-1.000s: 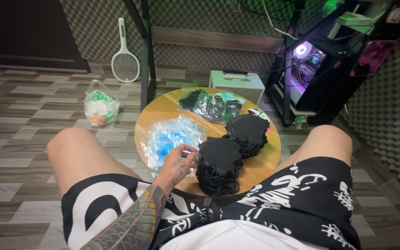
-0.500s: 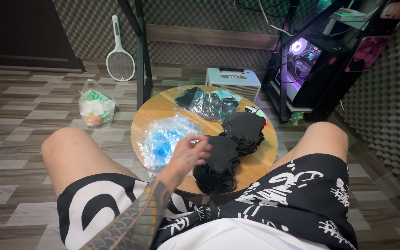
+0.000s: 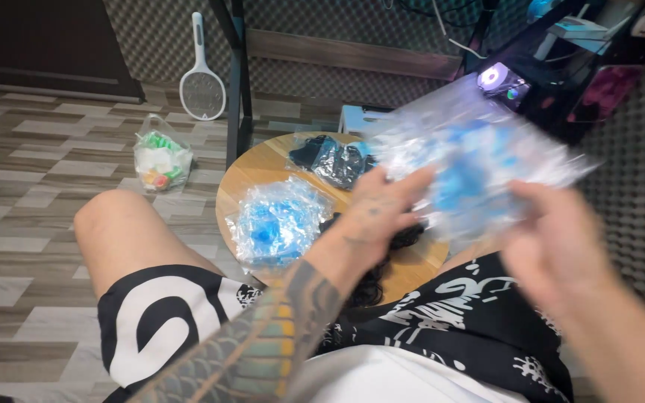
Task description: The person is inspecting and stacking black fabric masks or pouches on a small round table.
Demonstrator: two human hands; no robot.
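We see a clear plastic bag [image 3: 479,160] with blue pieces inside, blurred by motion, held up in the air in front of the person, above the far right part of a small round wooden table [image 3: 263,168]. Both hands grip it: the left hand [image 3: 378,213], at the end of a tattooed forearm, has its fingers closed on the bag's left edge, and the right hand [image 3: 558,242] pinches its lower right edge, fingers curled around the plastic. Below the bag, on the near left part of the table, lies a second clear bag of blue pieces [image 3: 278,222], resting flat and well apart from the held one. Farther back on the table sits a clear bag of dark items [image 3: 330,158]. Just under the left wrist we can make out a pile of black pieces [image 3: 371,280], mostly hidden by the arm. The person sits with bare knees either side of the table, wearing black shorts with white patterns [image 3: 158,328]. On the tiled floor to the left stands a small clear bag with green and white contents [image 3: 160,160], and beyond it a white racket-shaped swatter [image 3: 201,78] leans against the wall. A computer case with glowing purple fans [image 3: 505,82] stands at the far right.
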